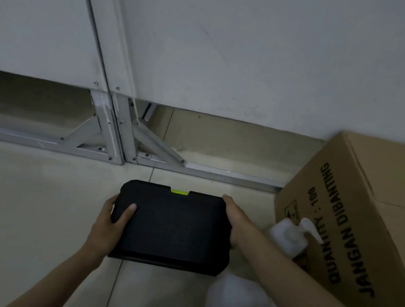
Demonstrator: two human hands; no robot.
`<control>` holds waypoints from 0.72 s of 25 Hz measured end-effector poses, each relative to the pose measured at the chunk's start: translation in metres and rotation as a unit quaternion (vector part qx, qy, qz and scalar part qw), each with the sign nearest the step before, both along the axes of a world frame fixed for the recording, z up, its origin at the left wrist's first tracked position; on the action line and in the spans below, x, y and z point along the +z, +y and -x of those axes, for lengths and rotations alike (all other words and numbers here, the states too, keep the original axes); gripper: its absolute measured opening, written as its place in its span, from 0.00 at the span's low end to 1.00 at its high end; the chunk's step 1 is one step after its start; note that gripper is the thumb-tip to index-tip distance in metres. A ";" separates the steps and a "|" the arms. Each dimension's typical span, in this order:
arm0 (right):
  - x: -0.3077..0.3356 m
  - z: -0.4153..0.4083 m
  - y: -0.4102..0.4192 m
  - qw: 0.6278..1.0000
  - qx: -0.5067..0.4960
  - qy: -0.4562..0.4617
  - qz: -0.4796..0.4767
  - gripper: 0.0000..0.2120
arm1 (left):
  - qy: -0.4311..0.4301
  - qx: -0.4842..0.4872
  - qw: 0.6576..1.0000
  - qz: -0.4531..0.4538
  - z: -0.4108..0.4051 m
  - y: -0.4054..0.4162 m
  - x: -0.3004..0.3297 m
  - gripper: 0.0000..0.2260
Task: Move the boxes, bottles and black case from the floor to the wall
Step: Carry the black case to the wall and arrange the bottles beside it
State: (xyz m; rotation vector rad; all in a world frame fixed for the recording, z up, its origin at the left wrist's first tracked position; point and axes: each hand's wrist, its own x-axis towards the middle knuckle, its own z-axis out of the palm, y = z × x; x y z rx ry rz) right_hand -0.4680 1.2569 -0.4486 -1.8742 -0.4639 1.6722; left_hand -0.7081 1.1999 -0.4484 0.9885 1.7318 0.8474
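Note:
A flat black case (175, 227) with a small green latch on its far edge is held over the tiled floor, a short way from the wall. My left hand (111, 221) grips its left edge with the thumb on top. My right hand (234, 220) clasps its right edge. A white pump bottle (289, 236) stands just right of the case, against a large brown cardboard box (361, 227) printed with black lettering. A blurred white bottle (231, 304) lies low in the view under my right forearm.
The white panel wall (241, 52) ends above a gap with a metal frame (107, 134) and a floor rail. Bare tiles (27, 190) stretch to the left of the case.

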 end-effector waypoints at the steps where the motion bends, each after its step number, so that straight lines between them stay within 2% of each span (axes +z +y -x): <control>1: -0.004 0.001 0.000 1.000 0.009 -0.006 0.008 0.28 | 0.003 0.004 1.000 0.006 -0.002 -0.003 -0.007 0.23; 6: 0.004 0.002 0.005 0.993 0.103 -0.051 0.024 0.27 | 0.042 -0.015 0.998 0.050 -0.001 0.004 -0.024 0.25; 8: 0.019 0.001 0.003 0.988 0.141 -0.056 0.007 0.23 | 0.058 -0.037 0.996 0.058 -0.003 0.007 -0.024 0.25; 10: 0.048 0.001 0.002 0.979 0.185 -0.080 -0.036 0.20 | 0.076 -0.052 0.995 0.027 -0.009 0.011 -0.014 0.24; 11: 0.068 -0.002 0.002 0.962 0.234 -0.121 -0.073 0.21 | 0.101 -0.075 0.992 -0.007 -0.012 0.015 -0.006 0.23; 12: 0.088 -0.007 0.002 0.926 0.310 -0.185 -0.114 0.22 | 0.136 -0.110 0.983 -0.046 -0.017 0.018 0.004 0.23; 14: 0.131 -0.022 -0.001 0.808 0.474 -0.312 -0.157 0.23 | 0.194 -0.224 0.947 -0.126 -0.031 0.028 0.027 0.20; 15: 0.150 -0.031 -0.005 0.754 0.528 -0.361 -0.149 0.23 | 0.191 -0.289 0.926 -0.149 -0.043 0.033 0.041 0.18; 16: 0.165 -0.043 -0.010 0.715 0.556 -0.403 -0.132 0.24 | 0.179 -0.356 0.904 -0.155 -0.057 0.036 0.055 0.17; 18: 0.181 -0.063 -0.026 0.675 0.574 -0.458 -0.076 0.25 | 0.169 -0.479 0.848 -0.149 -0.094 0.043 0.081 0.17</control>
